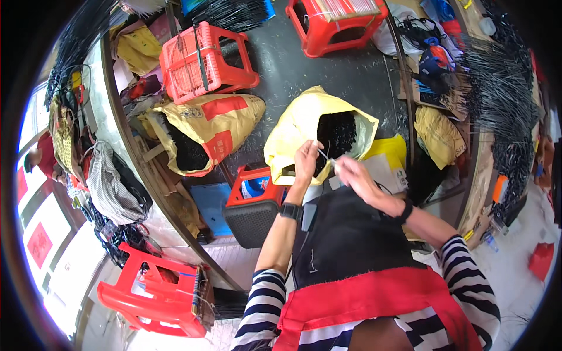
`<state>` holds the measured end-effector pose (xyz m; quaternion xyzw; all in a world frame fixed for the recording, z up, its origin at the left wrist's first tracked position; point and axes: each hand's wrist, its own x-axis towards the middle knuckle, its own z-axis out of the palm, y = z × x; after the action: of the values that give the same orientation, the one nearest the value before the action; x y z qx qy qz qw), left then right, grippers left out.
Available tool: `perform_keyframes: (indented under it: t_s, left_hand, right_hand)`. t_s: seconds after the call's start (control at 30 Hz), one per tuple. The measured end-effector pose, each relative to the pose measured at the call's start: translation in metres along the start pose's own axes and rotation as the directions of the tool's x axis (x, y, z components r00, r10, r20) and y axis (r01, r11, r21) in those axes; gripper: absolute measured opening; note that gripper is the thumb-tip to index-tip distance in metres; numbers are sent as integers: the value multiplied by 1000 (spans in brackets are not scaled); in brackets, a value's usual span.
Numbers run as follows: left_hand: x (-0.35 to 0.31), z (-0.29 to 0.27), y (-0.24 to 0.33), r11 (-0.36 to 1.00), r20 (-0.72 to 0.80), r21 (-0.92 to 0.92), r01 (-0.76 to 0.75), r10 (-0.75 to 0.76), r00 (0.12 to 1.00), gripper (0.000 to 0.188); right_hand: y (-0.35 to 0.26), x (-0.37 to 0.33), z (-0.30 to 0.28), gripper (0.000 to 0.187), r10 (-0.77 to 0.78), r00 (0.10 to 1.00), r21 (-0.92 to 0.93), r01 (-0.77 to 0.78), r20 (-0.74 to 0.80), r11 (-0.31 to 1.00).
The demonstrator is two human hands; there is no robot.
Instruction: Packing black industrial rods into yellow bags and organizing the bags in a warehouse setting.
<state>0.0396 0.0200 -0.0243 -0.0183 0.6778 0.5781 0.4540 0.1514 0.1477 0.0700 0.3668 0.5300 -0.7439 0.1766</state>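
Observation:
My left hand (305,161), with a dark watch at its wrist, is closed in a pinch in front of a yellow sack (293,126). Close beside it, my right hand (355,176) is also closed, and a dark band circles that wrist. A short thin light-coloured strand (325,155) runs between the fingertips of both hands; its exact kind is too small to make out. Behind the hands the sack's mouth gapes, showing a mass of small black pieces (336,131) inside. A black apron (351,240) with a red top covers my lap.
Another yellow sack (225,120) of black pieces lies to the left. Red plastic stools (237,61) stand on the dark tabletop (281,70), and another red stool (146,292) is at the lower left. A dark grey box (253,223) sits by my left forearm. Black strand bundles (503,96) lie far right.

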Motion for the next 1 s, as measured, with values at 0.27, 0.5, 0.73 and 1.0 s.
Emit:
perform_keyframes:
  t_s: [0.27,0.5,0.73,1.0]
  left_hand:
    - [-32,5,0,985,167,-98,143,-125,978,15]
    - [-3,1,7,931,77,278,-238,225,971,19]
    - [-7,-5,43,897,137,369,-242,205,969,24]
    - [1,-21,29,996,236,-53,69,-54,970,33]
  right_hand:
    - [-33,2,24,14,-144,984,-335,170,102,927]
    - [-38,72,15,8,-731,682,-695,523,-4,493]
    - [-43,63,3,16,-572,817,-713,445,75,542]
    - [-27,43,-3,4,-249,968,-546,194,-27,815]
